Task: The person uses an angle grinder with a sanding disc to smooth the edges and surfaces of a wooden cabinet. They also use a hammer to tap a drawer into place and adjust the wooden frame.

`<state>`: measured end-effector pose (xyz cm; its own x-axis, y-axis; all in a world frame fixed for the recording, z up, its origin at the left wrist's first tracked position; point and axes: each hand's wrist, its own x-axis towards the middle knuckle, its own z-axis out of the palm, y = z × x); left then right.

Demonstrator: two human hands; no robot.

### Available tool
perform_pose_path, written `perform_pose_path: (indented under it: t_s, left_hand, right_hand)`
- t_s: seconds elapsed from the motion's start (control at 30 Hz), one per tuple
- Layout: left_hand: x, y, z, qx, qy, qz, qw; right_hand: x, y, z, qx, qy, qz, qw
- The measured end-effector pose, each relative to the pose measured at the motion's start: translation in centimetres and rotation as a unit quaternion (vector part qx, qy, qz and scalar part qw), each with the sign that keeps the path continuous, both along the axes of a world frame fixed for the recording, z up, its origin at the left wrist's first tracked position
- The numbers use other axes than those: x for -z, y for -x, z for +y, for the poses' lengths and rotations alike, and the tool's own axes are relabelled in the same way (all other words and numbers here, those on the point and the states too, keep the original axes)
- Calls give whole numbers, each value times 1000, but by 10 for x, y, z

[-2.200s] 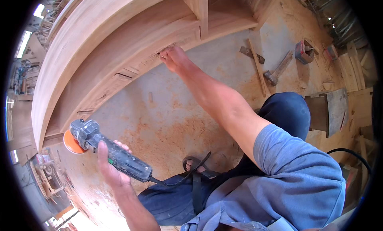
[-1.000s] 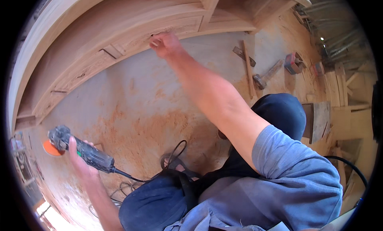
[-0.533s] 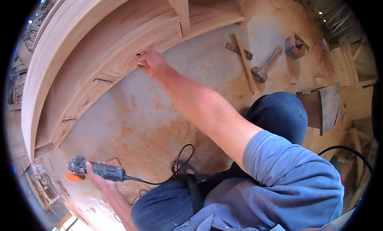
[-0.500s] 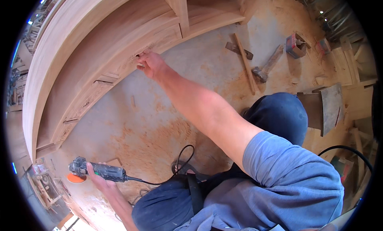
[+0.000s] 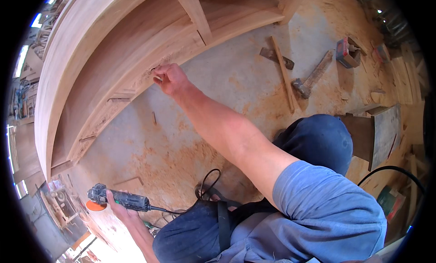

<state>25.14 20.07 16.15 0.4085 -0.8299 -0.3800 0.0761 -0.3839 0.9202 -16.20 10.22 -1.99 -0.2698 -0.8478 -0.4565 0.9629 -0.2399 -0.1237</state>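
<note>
sawdust covers concrete floor [image 5: 218, 81]; right hand [image 5: 170, 78] pinches at curved wooden frame [image 5: 113, 58], left hand [image 5: 119, 207] grips angle grinder [image 5: 119, 199].

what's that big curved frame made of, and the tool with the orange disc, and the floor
The curved frame looks like bare, unfinished wood: pale grain, no gloss. The tool in the left hand seems dark plastic with a green body and an orange, probably abrasive, disc. The floor looks like grey concrete dusted with sawdust. The right hand touches the frame.
</note>
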Motion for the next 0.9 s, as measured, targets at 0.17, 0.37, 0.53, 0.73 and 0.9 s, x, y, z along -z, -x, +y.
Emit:
perform_pose_path:
  t_s: [0.17, 0.37, 0.53, 0.73, 0.9]
  left_hand:
    - [-6, -29, 13, -8, -4, 4, 1000]
    - [1, -41, 8, -44, -14, -15, 999]
    - [3, -34, -2, -36, 10, 67, 997]
    - [14, -31, 0, -6, 49, 111, 993]
    - [19, -29, -4, 16, 52, 141, 989]
  right_hand:
    - [17, -20, -11, 4, 20, 7, 1000]
    - [40, -5, -10, -20, 25, 5, 999]
    - [11, 8, -10, -5, 55, 32, 998]
    - [-9, 12, -4, -25, 5, 94, 995]
    - [-10, 15, -14, -16, -41, 109, 993]
